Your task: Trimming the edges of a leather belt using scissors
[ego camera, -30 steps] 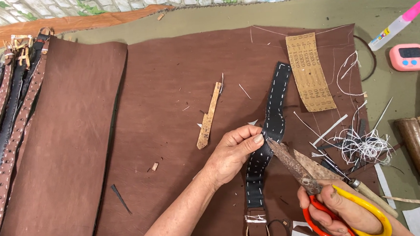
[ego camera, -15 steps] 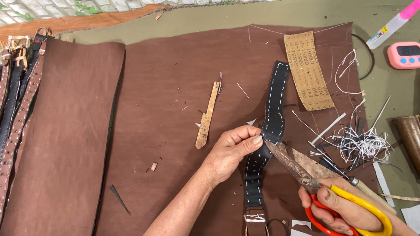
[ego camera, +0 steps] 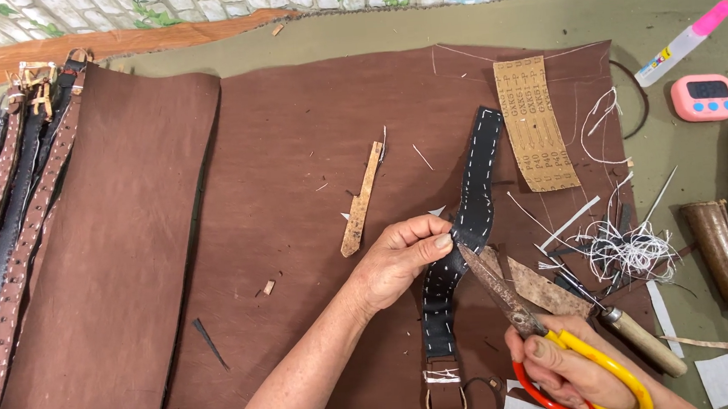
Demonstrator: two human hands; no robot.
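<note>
Left hand (ego camera: 398, 262) pinching black strap (ego camera: 468, 223) edge, right hand (ego camera: 568, 370) gripping scissors (ego camera: 525, 313), blades apart. Keep strap taut, snip near stitching.

A small pink timer (ego camera: 705, 97) lies on the green cloth at the far right, rounded in shape, with a dark rectangular screen across its top and blue buttons below it. Just beyond it, toward the upper right corner, lies a slim clear tube (ego camera: 682, 43) with a bright pink cap, set at a slant, carrying a small white label with coloured marks near its lower end. On the brown leather sheet, left of the timer, rests a tan rectangular strip of sandpaper (ego camera: 532, 123), printed side up, with rows of dark markings running along its length.
</note>
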